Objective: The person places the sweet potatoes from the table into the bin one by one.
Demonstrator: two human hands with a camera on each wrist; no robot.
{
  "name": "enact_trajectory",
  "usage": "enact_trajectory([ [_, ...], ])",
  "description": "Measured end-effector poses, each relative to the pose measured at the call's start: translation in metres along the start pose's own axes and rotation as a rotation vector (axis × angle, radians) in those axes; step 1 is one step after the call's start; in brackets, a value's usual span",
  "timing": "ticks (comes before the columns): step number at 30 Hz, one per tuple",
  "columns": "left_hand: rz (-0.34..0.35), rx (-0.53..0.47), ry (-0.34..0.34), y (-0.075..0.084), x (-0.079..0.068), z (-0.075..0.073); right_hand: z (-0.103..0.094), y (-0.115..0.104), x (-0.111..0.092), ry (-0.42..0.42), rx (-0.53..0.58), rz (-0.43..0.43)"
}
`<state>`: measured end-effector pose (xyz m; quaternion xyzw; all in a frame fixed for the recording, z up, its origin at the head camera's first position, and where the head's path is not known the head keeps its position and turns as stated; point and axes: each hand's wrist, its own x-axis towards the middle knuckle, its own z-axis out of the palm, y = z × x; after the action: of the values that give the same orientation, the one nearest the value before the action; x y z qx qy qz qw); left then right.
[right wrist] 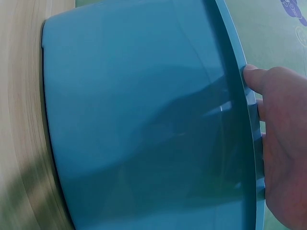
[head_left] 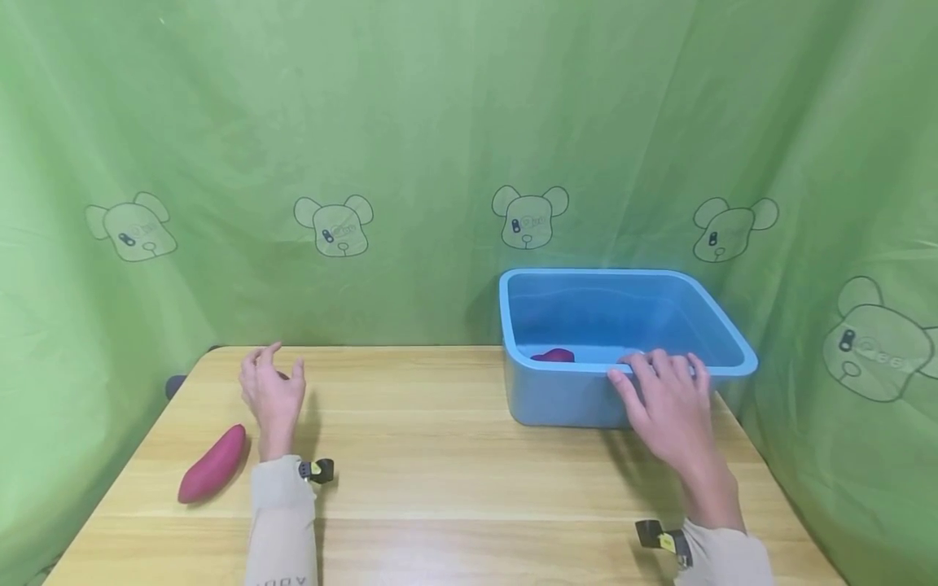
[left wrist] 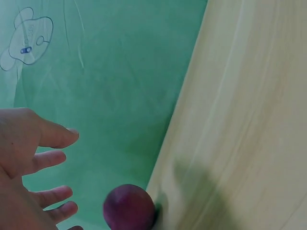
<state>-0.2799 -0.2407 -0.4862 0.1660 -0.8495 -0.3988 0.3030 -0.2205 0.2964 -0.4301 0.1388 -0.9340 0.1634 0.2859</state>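
Observation:
My left hand (head_left: 273,399) hovers over the left part of the table, fingers spread and loosely bent around nothing. Just beyond it is a round, dark purple thing (left wrist: 128,207), mostly hidden by the hand in the head view; its kind is unclear. A reddish-purple sweet potato (head_left: 212,465) lies on the table, left of the left wrist. With its fingers over the near rim and its thumb on the outer side, my right hand (head_left: 670,407) grips the blue bin (head_left: 572,399). Inside the bin, part of another reddish-purple thing (head_left: 554,356) shows above the rim.
The wooden table (head_left: 440,488) has its far edge against a green curtain (head_left: 410,122) printed with bear heads. The curtain also runs along both sides. A dark rounded thing (head_left: 174,386) shows at the table's left edge. The bin stands at the far right.

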Motion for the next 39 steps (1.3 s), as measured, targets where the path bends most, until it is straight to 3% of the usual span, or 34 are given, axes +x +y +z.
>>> enact_trajectory([
  [7,-0.07,0.006,-0.097,-0.012,0.0,0.003,0.001,0.001,0.001,0.001,-0.004,0.003],
  [19,-0.258,-0.004,-0.11,-0.023,0.0,0.003,0.0,-0.001,0.001,0.005,0.002,-0.003],
  [30,-0.277,-0.006,-0.189,-0.035,0.001,0.003,0.0,0.0,0.0,0.007,0.0,-0.004],
  [39,-0.304,-0.004,-0.24,-0.035,0.003,0.001,0.0,-0.002,0.001,0.006,0.003,-0.004],
])
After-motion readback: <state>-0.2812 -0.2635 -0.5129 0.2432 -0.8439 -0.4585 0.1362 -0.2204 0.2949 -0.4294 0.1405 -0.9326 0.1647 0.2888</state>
